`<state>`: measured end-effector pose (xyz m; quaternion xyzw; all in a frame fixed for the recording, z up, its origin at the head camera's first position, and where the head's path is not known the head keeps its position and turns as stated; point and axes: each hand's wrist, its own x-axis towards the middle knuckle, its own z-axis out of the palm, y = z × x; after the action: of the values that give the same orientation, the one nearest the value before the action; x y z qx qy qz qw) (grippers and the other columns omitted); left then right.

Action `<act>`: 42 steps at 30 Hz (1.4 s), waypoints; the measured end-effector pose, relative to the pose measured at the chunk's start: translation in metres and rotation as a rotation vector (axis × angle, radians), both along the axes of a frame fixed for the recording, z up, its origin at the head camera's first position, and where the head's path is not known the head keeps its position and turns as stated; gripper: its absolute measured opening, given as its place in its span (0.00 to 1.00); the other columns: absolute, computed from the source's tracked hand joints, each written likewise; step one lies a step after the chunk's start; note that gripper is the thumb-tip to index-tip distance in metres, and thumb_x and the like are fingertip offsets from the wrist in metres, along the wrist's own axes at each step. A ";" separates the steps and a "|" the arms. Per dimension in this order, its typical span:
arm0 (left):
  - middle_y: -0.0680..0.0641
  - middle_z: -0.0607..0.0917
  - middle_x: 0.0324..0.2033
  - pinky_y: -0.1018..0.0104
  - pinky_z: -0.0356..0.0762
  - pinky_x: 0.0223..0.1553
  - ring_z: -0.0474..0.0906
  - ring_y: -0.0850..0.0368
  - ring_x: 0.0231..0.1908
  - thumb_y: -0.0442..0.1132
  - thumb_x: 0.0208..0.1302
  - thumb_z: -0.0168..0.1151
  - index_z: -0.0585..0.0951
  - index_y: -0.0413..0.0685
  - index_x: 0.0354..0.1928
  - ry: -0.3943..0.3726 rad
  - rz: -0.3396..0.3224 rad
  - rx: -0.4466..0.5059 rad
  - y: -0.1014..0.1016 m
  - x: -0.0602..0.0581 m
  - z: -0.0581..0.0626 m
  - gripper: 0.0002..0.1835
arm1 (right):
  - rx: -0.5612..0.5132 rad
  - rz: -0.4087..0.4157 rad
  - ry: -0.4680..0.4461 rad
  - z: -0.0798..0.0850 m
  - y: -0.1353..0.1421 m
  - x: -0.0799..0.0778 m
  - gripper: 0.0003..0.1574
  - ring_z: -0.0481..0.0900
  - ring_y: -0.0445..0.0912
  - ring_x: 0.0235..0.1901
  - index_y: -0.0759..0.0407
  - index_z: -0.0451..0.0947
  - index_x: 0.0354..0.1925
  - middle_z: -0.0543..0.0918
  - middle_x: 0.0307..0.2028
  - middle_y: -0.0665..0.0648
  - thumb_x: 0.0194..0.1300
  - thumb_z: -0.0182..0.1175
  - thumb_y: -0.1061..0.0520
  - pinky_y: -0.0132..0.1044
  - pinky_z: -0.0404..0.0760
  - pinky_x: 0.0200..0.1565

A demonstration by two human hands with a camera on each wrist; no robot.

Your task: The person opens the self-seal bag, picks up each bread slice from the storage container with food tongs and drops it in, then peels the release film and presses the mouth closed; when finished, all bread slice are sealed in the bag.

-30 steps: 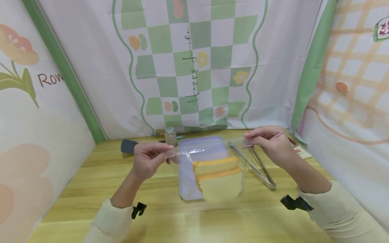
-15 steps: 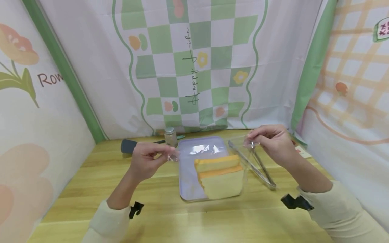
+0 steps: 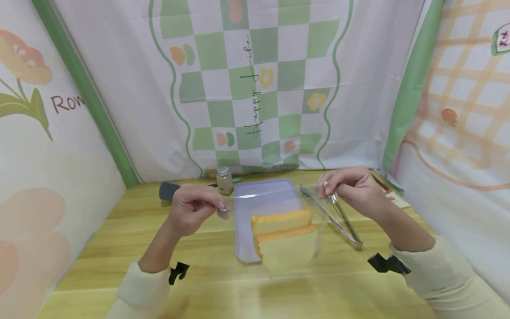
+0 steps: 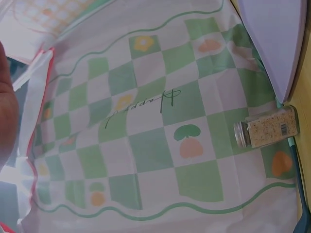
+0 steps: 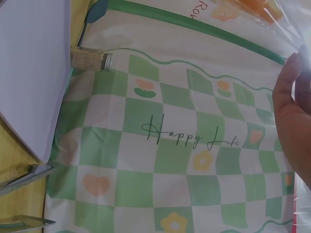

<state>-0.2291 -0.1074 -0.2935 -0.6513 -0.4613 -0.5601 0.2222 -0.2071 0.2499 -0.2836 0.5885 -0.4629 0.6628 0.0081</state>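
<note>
Two slices of bread (image 3: pixel 284 248) with orange crusts hang inside a clear plastic bag (image 3: pixel 255 195), stretched between both hands. My left hand (image 3: pixel 193 210) pinches the bag's upper left corner, and my right hand (image 3: pixel 356 190) pinches its upper right corner. Behind and below the bag lies a lilac tray (image 3: pixel 247 230), partly covered by the bread in the head view. In the right wrist view, part of the bag with orange crust (image 5: pixel 257 8) shows at the top right, near the right hand (image 5: pixel 291 116). Only an edge of the left hand (image 4: pixel 6 107) appears in the left wrist view.
Metal tongs (image 3: pixel 332 219) lie right of the tray, beneath the right hand. A jar with a metal lid (image 3: pixel 225 181) stands behind the left hand, near a dark spatula (image 3: pixel 168 191). A small card (image 3: pixel 396 199) lies at the back right. Printed curtains (image 3: pixel 255 88) enclose the wooden table (image 3: pixel 191 283).
The bag with the bread first rose slightly, then sank a little toward the table's front. Its top edge is now pulled straighter between the hands, which stay in nearly the same places.
</note>
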 end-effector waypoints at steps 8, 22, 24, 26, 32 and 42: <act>0.38 0.85 0.26 0.76 0.57 0.14 0.77 0.56 0.21 0.19 0.64 0.52 0.85 0.36 0.35 -0.005 -0.020 -0.063 0.000 0.000 0.001 0.12 | 0.049 -0.005 0.051 0.000 0.001 -0.002 0.19 0.81 0.53 0.45 0.74 0.78 0.38 0.85 0.42 0.63 0.71 0.39 0.79 0.41 0.80 0.50; 0.38 0.83 0.24 0.75 0.70 0.14 0.82 0.53 0.23 0.14 0.55 0.47 0.81 0.33 0.29 -0.046 -0.002 -0.072 -0.005 0.000 0.003 0.14 | 0.290 -0.518 0.076 0.006 -0.011 0.009 0.17 0.84 0.43 0.43 0.69 0.82 0.45 0.87 0.42 0.55 0.66 0.50 0.79 0.31 0.83 0.41; 0.38 0.83 0.23 0.76 0.69 0.14 0.82 0.54 0.22 0.13 0.52 0.46 0.81 0.34 0.29 -0.049 0.006 -0.090 -0.006 0.001 0.006 0.15 | 0.443 -0.603 0.120 0.008 -0.028 0.011 0.14 0.83 0.43 0.44 0.64 0.81 0.50 0.87 0.46 0.53 0.68 0.57 0.70 0.33 0.83 0.40; 0.38 0.83 0.22 0.76 0.68 0.14 0.82 0.54 0.22 0.13 0.51 0.46 0.81 0.34 0.29 -0.053 0.012 -0.110 -0.006 0.002 0.008 0.16 | 0.598 -0.652 0.172 0.011 -0.046 0.011 0.17 0.82 0.42 0.48 0.56 0.80 0.55 0.85 0.51 0.49 0.69 0.62 0.62 0.37 0.82 0.44; 0.39 0.83 0.23 0.73 0.74 0.17 0.81 0.53 0.23 0.13 0.53 0.46 0.80 0.34 0.29 -0.059 0.014 -0.132 -0.007 0.005 0.011 0.16 | 0.817 -0.563 0.217 0.013 -0.079 0.006 0.19 0.83 0.38 0.44 0.56 0.82 0.51 0.88 0.43 0.46 0.64 0.69 0.53 0.41 0.81 0.48; 0.43 0.82 0.20 0.78 0.66 0.15 0.75 0.60 0.18 0.17 0.49 0.44 0.80 0.37 0.26 0.048 0.079 -0.073 -0.007 0.006 0.013 0.16 | 0.817 -0.485 0.142 0.006 -0.069 0.006 0.04 0.85 0.38 0.33 0.57 0.86 0.39 0.89 0.34 0.48 0.64 0.68 0.60 0.35 0.85 0.34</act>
<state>-0.2232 -0.1143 -0.2806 -0.6533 -0.5013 -0.5181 0.2313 -0.2015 0.1814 -0.2777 0.4625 -0.8078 0.3636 -0.0379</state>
